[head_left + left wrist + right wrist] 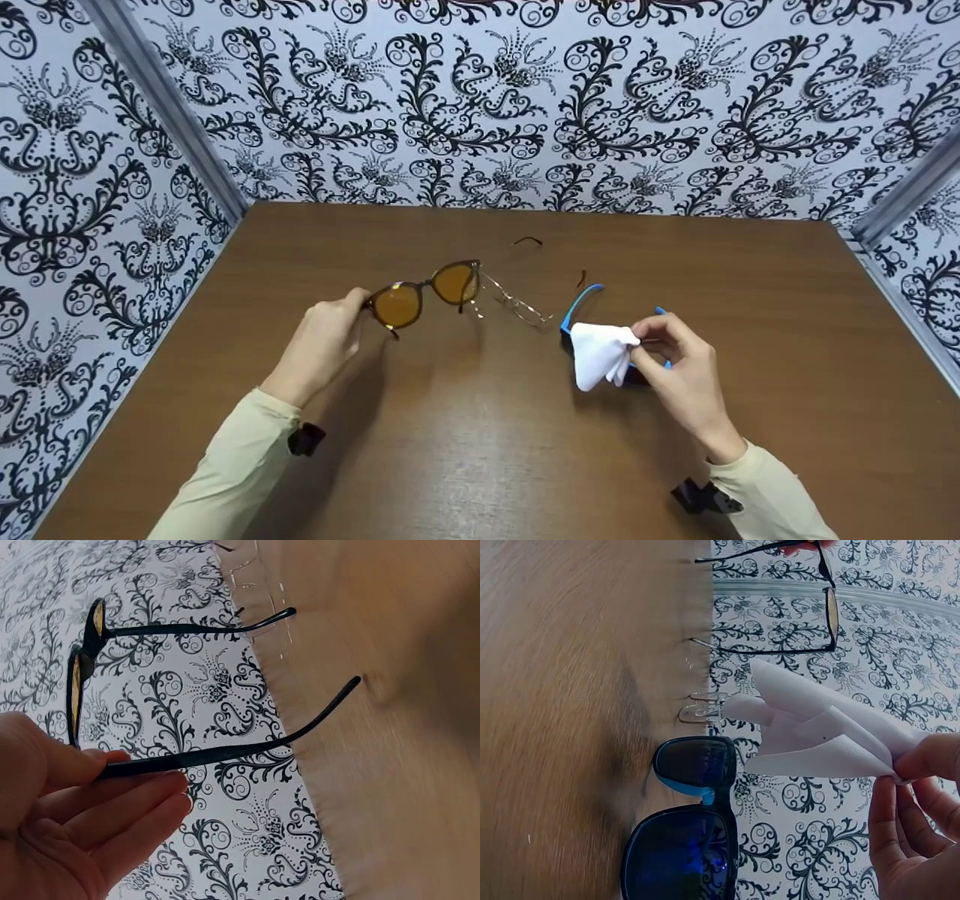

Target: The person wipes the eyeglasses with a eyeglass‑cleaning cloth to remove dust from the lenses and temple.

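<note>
My left hand (327,337) pinches dark-framed glasses with amber lenses (397,305) at the hinge end of one temple. In the left wrist view, both temples of the glasses (202,757) are unfolded and point toward the table. With thumb and fingertips my right hand (681,375) holds a white cloth (600,352) by one corner; its folds hang to the left. Below the cloth, blue-and-black sunglasses (577,309) lie on the table, partly hidden by the cloth and hand. Their dark lenses (682,855) show in the right wrist view.
Thin wire-framed glasses (517,304) lie on the brown table (480,450) between the hands. Their dark temple tips (528,240) reach toward the back. Patterned wall panels (480,97) stand behind and at both sides.
</note>
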The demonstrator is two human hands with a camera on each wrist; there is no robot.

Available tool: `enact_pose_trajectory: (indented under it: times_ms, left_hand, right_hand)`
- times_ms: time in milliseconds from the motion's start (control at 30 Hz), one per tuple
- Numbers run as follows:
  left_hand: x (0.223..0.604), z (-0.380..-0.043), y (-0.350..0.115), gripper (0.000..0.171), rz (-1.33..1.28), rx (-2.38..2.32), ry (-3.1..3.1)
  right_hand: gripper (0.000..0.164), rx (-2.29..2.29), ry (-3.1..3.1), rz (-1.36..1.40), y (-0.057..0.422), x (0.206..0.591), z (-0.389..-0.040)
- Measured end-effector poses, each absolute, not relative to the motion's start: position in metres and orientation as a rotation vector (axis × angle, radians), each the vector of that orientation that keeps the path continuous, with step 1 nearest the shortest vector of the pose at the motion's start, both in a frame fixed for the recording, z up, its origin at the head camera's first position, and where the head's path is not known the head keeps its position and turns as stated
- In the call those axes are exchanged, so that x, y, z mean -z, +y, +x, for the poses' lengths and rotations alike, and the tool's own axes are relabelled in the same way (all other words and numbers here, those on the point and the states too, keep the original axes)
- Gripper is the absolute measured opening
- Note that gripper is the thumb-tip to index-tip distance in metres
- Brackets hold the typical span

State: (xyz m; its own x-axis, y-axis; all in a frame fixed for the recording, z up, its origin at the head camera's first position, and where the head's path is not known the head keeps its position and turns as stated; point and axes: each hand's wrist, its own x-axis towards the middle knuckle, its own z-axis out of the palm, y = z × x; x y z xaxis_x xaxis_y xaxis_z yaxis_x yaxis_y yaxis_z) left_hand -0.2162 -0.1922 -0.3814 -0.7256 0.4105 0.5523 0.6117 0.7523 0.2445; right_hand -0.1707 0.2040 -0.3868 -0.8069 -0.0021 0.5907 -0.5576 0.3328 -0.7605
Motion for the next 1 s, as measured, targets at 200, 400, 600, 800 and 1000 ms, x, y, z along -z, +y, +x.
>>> enact_pose_trajectory:
  times_ms: [200,400,600,800,1000]
  left_hand:
    - [0.38,-0.211,-0.189,0.02,-0.799,0.448,-2.6]
    - [0.387,-0.216,-0.184,0.019,-0.783,0.39,-2.716]
    - [0.397,-0.226,-0.186,0.015,-0.753,0.409,-2.787]
    - [0.41,-0.237,-0.187,0.017,-0.724,0.443,-2.808]
    - [0.418,-0.247,-0.182,0.02,-0.724,0.404,-2.777]
  right_hand:
    - [0.022,-1.493,-2.112,0.485,0.206,0.388,-0.172]
    - [0.022,-1.486,-2.139,0.435,0.207,0.387,-0.172]
    - [0.021,-1.481,-2.157,0.416,0.208,0.384,-0.173]
    - [0.02,-1.451,-2.17,0.426,0.209,0.383,-0.174]
    - [0.019,-1.408,-2.209,0.403,0.21,0.381,-0.177]
